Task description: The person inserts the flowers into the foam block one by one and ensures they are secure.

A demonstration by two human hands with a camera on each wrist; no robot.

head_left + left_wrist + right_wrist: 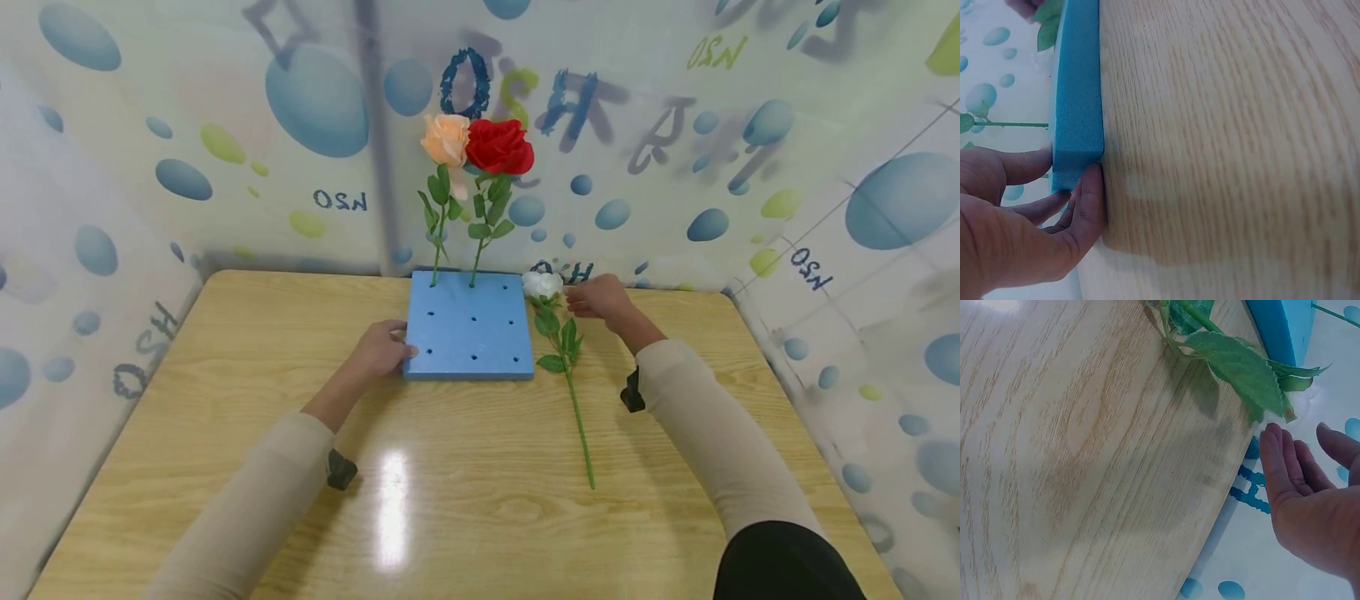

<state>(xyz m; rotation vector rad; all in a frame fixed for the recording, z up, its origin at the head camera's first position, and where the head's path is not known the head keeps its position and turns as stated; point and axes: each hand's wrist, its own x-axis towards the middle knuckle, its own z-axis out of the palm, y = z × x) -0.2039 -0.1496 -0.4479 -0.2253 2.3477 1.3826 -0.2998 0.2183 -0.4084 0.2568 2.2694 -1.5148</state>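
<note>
My left hand (pixel 381 348) pinches the left edge of a blue foam board (pixel 480 337) with rows of small holes. In the left wrist view its thumb and fingers (pixel 1090 200) sit on both sides of the board's corner. A peach rose (pixel 446 140) and a red rose (pixel 500 148) stand upright in the back holes. To the right of the board a white rose (pixel 542 285) lies on the table, its green stem pointing toward me. My right hand (pixel 600 298) is beside that bloom, fingers extended and nothing held; in the right wrist view its fingertips are close to the petals.
The wooden table (pixel 247 358) ends at the back against a patterned cloth wall (pixel 300 225). More of the same cloth rises along the left and right sides. A black rounded object (pixel 783 562) shows at the lower right.
</note>
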